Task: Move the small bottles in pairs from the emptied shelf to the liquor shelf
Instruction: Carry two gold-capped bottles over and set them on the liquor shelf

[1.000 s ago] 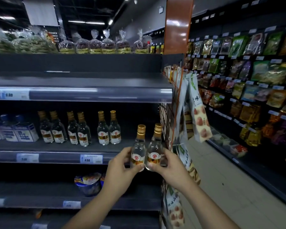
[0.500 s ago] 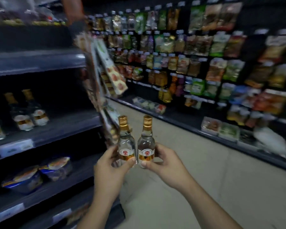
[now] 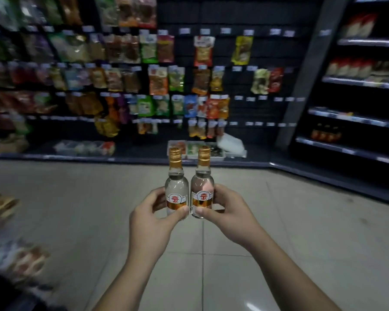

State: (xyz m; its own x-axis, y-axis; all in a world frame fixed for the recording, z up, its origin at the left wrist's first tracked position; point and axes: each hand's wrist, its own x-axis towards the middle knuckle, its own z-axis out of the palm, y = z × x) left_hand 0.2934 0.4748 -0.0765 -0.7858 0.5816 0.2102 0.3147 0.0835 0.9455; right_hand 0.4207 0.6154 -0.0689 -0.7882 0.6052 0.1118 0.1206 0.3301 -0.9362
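Now the head view faces across the aisle rather than at the half-stocked shelf it looked at a second ago: that shelf, with its row of remaining small bottles, has swung out of frame, and a dark pegboard wall of hanging snack packets (image 3: 157, 79) fills the background above a pale tiled floor (image 3: 301, 221). The left hand (image 3: 154, 217) is closed round a small clear glass bottle with a gold screw cap and a red-and-gold label (image 3: 176, 187), thumb pressed across the foot of the label and the other fingers wrapped behind. The right hand (image 3: 230, 212) grasps a second, matching clear bottle with a gold cap (image 3: 202, 186) in the same way, its thumb lying across the base. Both bottles stand upright, side by side and touching or very nearly so, held out in front of the body above the floor, well apart from any shelf. To the right stands a dark shelving unit with metal-edged shelves (image 3: 350, 117), a few dark bottles on a lower level; whether that is the liquor shelf cannot be told. Judging from the turn, the pair has been lifted off and the carrying leg is under way, with placing not yet begun.
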